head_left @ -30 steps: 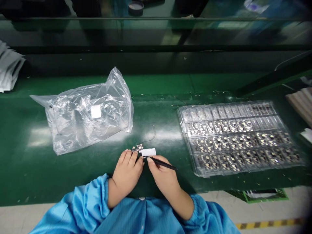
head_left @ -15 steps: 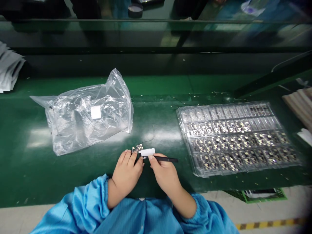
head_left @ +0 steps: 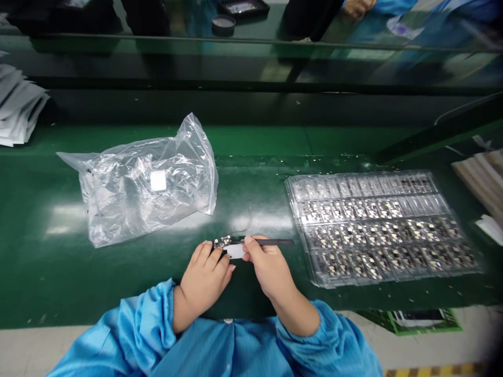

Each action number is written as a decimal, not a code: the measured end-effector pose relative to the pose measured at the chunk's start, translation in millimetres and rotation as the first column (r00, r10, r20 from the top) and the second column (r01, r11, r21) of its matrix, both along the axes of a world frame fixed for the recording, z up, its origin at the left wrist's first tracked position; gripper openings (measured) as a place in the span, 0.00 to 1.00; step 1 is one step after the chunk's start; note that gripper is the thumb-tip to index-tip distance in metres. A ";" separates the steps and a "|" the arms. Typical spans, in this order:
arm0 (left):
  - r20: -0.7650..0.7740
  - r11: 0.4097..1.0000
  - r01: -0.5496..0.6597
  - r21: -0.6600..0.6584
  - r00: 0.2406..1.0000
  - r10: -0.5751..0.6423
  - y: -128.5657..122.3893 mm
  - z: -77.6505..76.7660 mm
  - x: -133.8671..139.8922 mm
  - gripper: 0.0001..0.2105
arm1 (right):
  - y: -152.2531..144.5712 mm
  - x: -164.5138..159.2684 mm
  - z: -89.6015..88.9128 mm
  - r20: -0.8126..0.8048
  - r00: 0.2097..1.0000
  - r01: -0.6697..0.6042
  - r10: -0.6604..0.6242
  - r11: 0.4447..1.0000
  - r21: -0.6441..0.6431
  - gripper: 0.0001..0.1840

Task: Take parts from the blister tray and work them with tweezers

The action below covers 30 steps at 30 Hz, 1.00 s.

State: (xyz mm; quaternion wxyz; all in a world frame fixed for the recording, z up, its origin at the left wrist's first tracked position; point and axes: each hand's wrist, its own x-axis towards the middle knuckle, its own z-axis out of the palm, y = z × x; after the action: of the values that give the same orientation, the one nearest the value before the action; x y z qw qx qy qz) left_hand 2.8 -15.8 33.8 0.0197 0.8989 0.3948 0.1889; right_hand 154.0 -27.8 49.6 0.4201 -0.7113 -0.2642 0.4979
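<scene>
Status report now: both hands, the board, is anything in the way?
Left hand at the board; right hand gripping black tool. White strip beside board. No obstacle seen; bag and tray lie apart from hands.

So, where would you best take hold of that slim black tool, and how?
Probably pinch the black tool nearer its left end, between thumb and fingers, from the near right, as the right hand does. It is thin and straight, and runs crosswise: its left end points toward the circuit board, its right sticks out free.
</scene>
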 end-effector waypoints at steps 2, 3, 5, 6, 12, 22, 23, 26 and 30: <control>0.033 1.000 -0.001 0.002 0.999 0.001 0.3 1.6 -0.6 0.09 | 3.1 -1.7 0.4 0.020 1.000 -0.019 0.019 1.000 0.001 0.19; 0.048 1.000 -0.006 0.007 0.999 0.005 0.9 2.5 -0.8 0.08 | 4.3 -2.8 1.1 0.034 0.999 -0.029 0.029 1.000 -0.003 0.19; 0.065 0.999 -0.043 0.019 0.997 0.042 2.9 4.0 -1.1 0.09 | 6.5 -4.9 2.7 0.069 0.997 -0.046 0.047 0.999 -0.015 0.18; 0.062 0.997 -0.077 0.022 0.995 0.076 4.2 4.2 -1.0 0.10 | 7.6 -5.7 3.4 0.084 0.995 -0.052 0.054 0.998 -0.021 0.18; -0.059 0.964 -0.263 -0.028 0.963 0.261 10.6 0.5 2.9 0.15 | 13.5 -7.4 2.3 0.132 0.988 -0.076 0.083 0.996 -0.055 0.18; -0.103 0.953 -0.296 -0.071 0.952 0.288 12.4 1.9 5.8 0.12 | 15.3 -8.6 2.4 0.171 0.978 -0.103 0.117 0.991 -0.086 0.18; -0.103 0.953 -0.295 -0.070 0.952 0.287 12.7 2.2 6.0 0.12 | 15.6 -8.8 3.1 0.168 0.979 -0.105 0.118 0.991 -0.087 0.18; -0.105 0.954 -0.292 -0.069 0.953 0.284 12.9 3.0 6.3 0.12 | 16.5 -8.9 4.9 0.166 0.978 -0.113 0.128 0.989 -0.096 0.18; -0.105 0.953 -0.295 -0.072 0.952 0.287 12.6 3.6 6.4 0.12 | 17.3 -8.7 5.5 0.184 0.973 -0.119 0.137 0.987 -0.108 0.17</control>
State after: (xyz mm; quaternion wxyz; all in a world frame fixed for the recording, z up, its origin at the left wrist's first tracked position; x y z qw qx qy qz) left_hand 9.2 -3.2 37.4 0.0122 0.8371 0.5312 0.1302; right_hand 145.4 -10.5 55.1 0.3252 -0.7565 -0.3243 0.4656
